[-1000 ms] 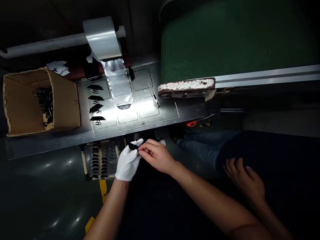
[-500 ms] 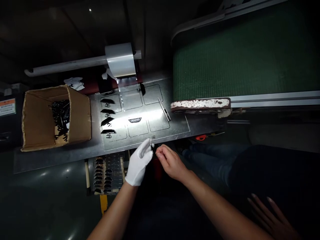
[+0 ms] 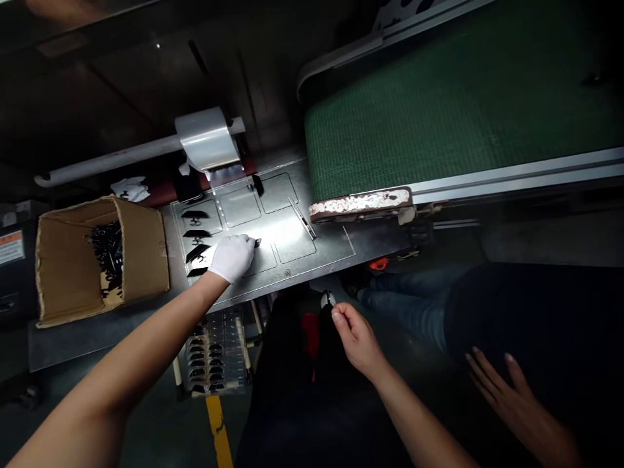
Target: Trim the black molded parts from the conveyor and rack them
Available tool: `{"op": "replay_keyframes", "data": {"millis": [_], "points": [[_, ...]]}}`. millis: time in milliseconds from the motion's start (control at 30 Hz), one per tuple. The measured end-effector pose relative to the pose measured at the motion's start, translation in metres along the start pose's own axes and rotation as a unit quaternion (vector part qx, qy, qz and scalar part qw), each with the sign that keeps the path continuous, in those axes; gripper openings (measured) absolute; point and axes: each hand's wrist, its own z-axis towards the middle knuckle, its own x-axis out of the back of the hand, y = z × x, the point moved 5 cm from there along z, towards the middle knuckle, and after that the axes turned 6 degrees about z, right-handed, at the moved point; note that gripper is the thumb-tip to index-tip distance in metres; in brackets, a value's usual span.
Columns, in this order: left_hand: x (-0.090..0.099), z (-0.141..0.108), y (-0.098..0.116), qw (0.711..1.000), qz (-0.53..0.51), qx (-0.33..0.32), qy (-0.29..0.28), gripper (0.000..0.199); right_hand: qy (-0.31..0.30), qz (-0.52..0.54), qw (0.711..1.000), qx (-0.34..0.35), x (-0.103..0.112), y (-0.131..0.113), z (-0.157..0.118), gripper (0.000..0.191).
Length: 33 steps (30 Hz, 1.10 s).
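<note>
My left hand [image 3: 234, 258], in a white glove, reaches onto the metal sheet [image 3: 299, 253] on the bench. Its fingers are closed at a small black part [image 3: 258, 242], which is mostly hidden under them. Bare and held in front of the bench edge, my right hand [image 3: 358, 341] pinches a small thin dark piece [image 3: 329, 298]; its exact kind is too small to make out. Left of the gloved hand, several black curved parts [image 3: 195, 214] lie in a column, partly covered by my wrist. A silver pen-like tool [image 3: 302, 220] rests on the right side of the sheet.
A cardboard box [image 3: 146, 260] with black parts stands at the left. Behind the sheet is a film roll [image 3: 207, 140] on a bar. A green conveyor belt [image 3: 439, 110] fills the right. Below the bench sits a clear tray [image 3: 229, 344]. Another person's hand [image 3: 521, 403] is at lower right.
My left hand has gone from beside my right hand up and left onto the sheet, reaching the black part there. My right hand stays pinched, slightly lower and farther right. The view has shifted.
</note>
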Motion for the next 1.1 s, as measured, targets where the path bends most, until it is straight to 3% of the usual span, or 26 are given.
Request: {"op": "replay_keyframes", "data": {"millis": [300, 567, 700, 833, 900, 1000, 1100], "points": [[-0.006, 0.003, -0.004, 0.991, 0.117, -0.057, -0.012, 0.047, 0.01, 0.011, 1.0, -0.017, 0.011, 0.009, 0.001, 0.032], [-0.01, 0.004, -0.009, 0.987, 0.139, -0.081, -0.027, 0.049, 0.002, 0.009, 1.0, -0.029, 0.011, 0.013, -0.001, 0.032], [0.001, 0.009, -0.011, 0.987, 0.133, -0.077, -0.049, 0.043, 0.002, 0.005, 0.999, -0.031, 0.009, 0.012, 0.0, 0.032], [0.026, 0.027, -0.02, 0.989, 0.103, -0.055, -0.086, 0.038, -0.002, 0.003, 1.0, -0.03, 0.006, 0.011, 0.001, 0.033], [0.041, 0.033, -0.027, 0.994, 0.088, -0.015, -0.064, 0.038, -0.003, 0.003, 1.0, -0.028, 0.005, 0.01, 0.002, 0.033], [0.059, 0.024, -0.031, 0.992, 0.093, 0.065, 0.047, 0.05, -0.002, 0.004, 1.0, -0.025, 0.004, 0.009, 0.003, 0.033], [0.05, 0.007, -0.017, 0.987, 0.112, 0.056, 0.102, 0.053, -0.001, 0.002, 1.0, -0.023, 0.003, 0.008, 0.004, 0.032]]}}
